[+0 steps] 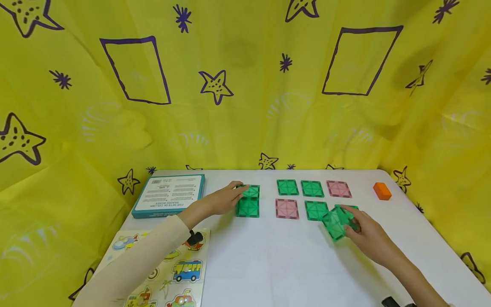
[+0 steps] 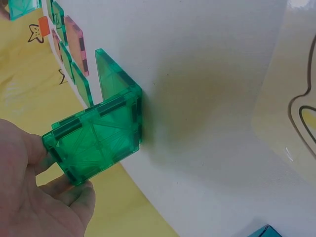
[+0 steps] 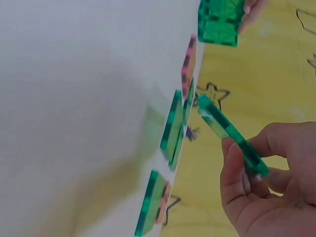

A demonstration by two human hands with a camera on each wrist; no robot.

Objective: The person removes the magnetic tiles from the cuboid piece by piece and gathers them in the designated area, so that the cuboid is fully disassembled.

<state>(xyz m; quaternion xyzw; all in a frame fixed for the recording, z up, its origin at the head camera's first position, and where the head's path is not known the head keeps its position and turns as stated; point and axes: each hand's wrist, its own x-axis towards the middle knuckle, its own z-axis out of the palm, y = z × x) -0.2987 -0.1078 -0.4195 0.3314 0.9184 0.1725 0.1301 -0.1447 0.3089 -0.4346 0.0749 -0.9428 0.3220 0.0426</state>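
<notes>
My left hand (image 1: pixel 222 200) pinches a translucent green square magnetic tile (image 2: pixel 98 136) by its outer edge. That tile stands up from the table, its lower edge against another green tile (image 1: pixel 247 208) that lies flat. Over on the right, my right hand (image 1: pixel 370 236) grips a green magnetic tile (image 1: pixel 335 224) between thumb and fingers. The right wrist view shows this tile (image 3: pixel 232 133) nearly edge-on, tilted and lifted off the table. Beneath and behind it, a further green tile (image 1: pixel 350 207) is partly covered.
Flat green tiles (image 1: pixel 312 188) and pink tiles (image 1: pixel 287 209) lie in two loose rows between the hands. An orange block (image 1: pixel 382 191) sits at the far right. At left are a teal-edged box (image 1: pixel 168 194) and a picture puzzle board (image 1: pixel 203 273). A yellow curtain (image 1: pixel 245 128) hangs behind.
</notes>
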